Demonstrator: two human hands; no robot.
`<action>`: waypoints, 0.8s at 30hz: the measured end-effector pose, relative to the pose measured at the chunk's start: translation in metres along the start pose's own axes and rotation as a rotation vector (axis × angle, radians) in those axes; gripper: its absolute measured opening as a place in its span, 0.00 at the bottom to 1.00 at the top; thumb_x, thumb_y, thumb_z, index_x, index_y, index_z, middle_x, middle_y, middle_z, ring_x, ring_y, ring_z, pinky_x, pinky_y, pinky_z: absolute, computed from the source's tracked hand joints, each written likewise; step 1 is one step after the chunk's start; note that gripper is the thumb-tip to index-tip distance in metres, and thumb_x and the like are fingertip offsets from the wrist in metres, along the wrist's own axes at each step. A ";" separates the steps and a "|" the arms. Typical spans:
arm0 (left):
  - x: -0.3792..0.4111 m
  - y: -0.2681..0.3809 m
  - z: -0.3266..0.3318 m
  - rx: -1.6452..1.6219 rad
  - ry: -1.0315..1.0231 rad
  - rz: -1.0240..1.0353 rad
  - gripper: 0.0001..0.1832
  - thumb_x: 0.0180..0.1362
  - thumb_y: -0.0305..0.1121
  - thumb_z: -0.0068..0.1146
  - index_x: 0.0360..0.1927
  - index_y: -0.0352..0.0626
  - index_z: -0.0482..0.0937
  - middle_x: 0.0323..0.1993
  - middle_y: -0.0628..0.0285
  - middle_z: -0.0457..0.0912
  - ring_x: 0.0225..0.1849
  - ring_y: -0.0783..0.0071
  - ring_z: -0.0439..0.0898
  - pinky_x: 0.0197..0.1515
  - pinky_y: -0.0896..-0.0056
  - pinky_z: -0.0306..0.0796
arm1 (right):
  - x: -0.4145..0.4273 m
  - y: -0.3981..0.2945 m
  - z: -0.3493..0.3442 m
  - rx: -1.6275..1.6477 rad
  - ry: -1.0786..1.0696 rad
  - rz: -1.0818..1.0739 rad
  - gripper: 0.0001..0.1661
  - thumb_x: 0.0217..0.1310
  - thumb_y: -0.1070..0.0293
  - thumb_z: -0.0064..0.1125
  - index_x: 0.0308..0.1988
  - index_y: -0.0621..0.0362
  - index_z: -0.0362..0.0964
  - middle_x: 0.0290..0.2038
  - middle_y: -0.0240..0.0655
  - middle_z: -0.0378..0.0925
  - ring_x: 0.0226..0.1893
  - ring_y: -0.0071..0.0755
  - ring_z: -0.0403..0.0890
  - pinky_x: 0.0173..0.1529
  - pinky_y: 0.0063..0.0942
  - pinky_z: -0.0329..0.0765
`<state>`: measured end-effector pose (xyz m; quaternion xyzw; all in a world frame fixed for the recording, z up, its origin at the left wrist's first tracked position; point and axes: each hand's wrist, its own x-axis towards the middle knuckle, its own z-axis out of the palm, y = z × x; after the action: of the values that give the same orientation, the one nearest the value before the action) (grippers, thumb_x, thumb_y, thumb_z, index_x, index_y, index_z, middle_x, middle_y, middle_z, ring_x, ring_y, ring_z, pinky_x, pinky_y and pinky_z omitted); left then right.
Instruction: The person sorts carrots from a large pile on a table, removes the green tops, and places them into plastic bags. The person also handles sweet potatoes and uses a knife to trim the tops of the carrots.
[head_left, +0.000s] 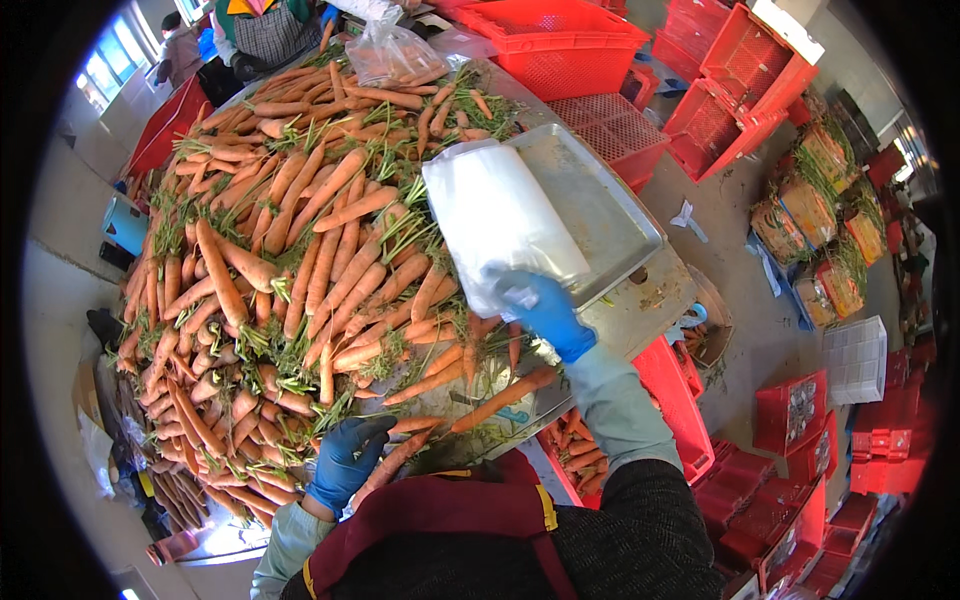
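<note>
My right hand (547, 311), in a blue glove, is at the near end of a stack of clear plastic bags (502, 217). Its fingers pinch the plastic at the edge. The stack lies partly across a shallow metal tray (592, 202). My left hand (345, 461), also gloved in blue, hovers low over the near side of the carrot heap with fingers bent and apart, and nothing shows in it. Beside it lies a single carrot (394, 465). A large heap of carrots (330, 247) with short green tops covers much of the metal table (660, 292).
A knife with a teal handle (510, 414) lies by a long carrot (506, 399). A filled plastic bag (394, 52) rests at the far end, near another person (274, 34). Red crates (562, 45) stand along the right. Below the table edge, a red crate (679, 412) stands near my right arm.
</note>
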<state>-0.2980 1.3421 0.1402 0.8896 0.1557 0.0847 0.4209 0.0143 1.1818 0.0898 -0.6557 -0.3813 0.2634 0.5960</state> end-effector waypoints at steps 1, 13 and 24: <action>-0.008 -0.004 0.000 -0.018 0.015 -0.019 0.13 0.49 0.23 0.55 0.40 0.44 0.80 0.29 0.55 0.79 0.29 0.58 0.78 0.34 0.64 0.71 | 0.009 0.002 -0.018 -0.028 0.178 -0.064 0.25 0.52 0.64 0.63 0.51 0.59 0.70 0.52 0.42 0.72 0.57 0.32 0.67 0.59 0.30 0.65; -0.053 -0.033 0.000 -0.013 0.060 0.052 0.11 0.50 0.27 0.57 0.40 0.44 0.81 0.28 0.59 0.80 0.28 0.63 0.77 0.31 0.67 0.69 | 0.032 0.029 -0.010 -1.552 0.166 -0.060 0.52 0.41 0.55 0.65 0.65 0.29 0.47 0.64 0.38 0.53 0.56 0.56 0.63 0.53 0.56 0.65; -0.084 -0.056 -0.018 -0.086 0.123 0.182 0.12 0.52 0.28 0.55 0.41 0.47 0.81 0.27 0.54 0.78 0.29 0.58 0.77 0.32 0.62 0.71 | 0.103 0.150 -0.181 -0.544 0.833 -0.031 0.09 0.51 0.70 0.53 0.33 0.63 0.71 0.26 0.34 0.75 0.26 0.31 0.74 0.30 0.29 0.71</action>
<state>-0.3929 1.3595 0.1062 0.8744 0.0962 0.1836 0.4387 0.2463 1.1608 -0.0186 -0.8313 -0.1754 -0.1389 0.5089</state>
